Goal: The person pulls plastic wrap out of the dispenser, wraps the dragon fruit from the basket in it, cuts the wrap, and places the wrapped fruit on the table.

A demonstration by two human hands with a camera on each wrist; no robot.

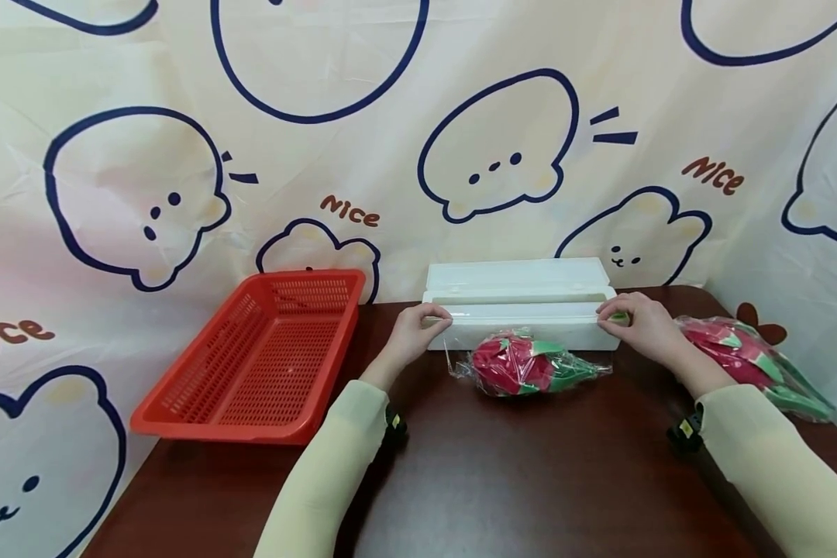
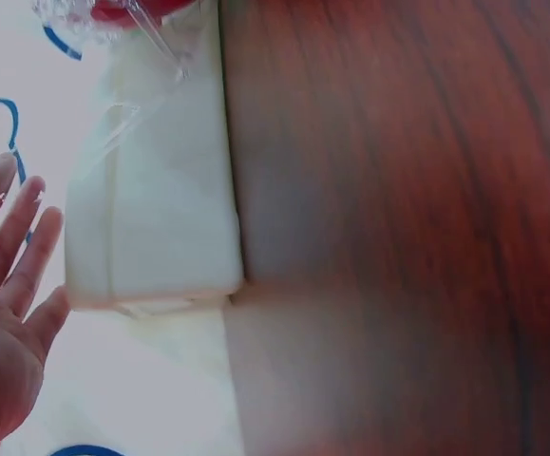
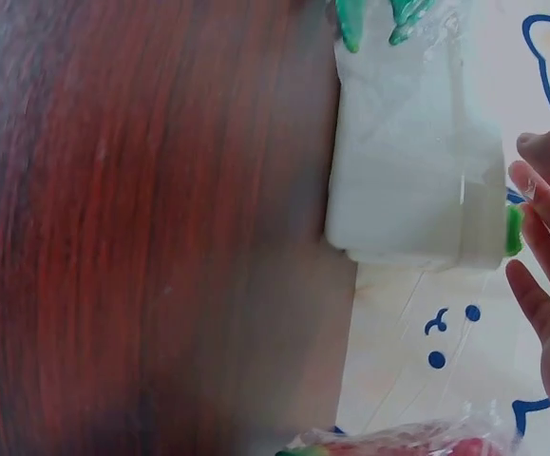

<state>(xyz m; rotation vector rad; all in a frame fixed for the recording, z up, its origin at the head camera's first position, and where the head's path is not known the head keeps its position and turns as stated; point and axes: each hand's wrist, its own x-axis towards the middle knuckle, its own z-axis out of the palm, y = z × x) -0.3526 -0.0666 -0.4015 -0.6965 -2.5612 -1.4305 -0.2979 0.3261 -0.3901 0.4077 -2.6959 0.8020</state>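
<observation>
A white cling film box [image 1: 530, 335] stands at the back of the table with its lid [image 1: 519, 273] raised. At its left front edge my left hand [image 1: 413, 333] pinches the clear cling film between thumb and forefinger. My right hand [image 1: 642, 327] pinches the film at the box's right end, other fingers spread in the right wrist view. A small green piece [image 3: 514, 231] shows at that end, beside the fingers. Right before the box lies a pink and green dragon fruit [image 1: 512, 364] in clear film, with loose film sticking out at its left.
A red plastic basket [image 1: 251, 430] with slotted walls stands at the left. Another film-wrapped dragon fruit [image 1: 746, 358] lies at the right, beyond my right forearm. Behind the dark brown table [image 1: 530, 480] hangs a printed cloth [image 1: 363, 163].
</observation>
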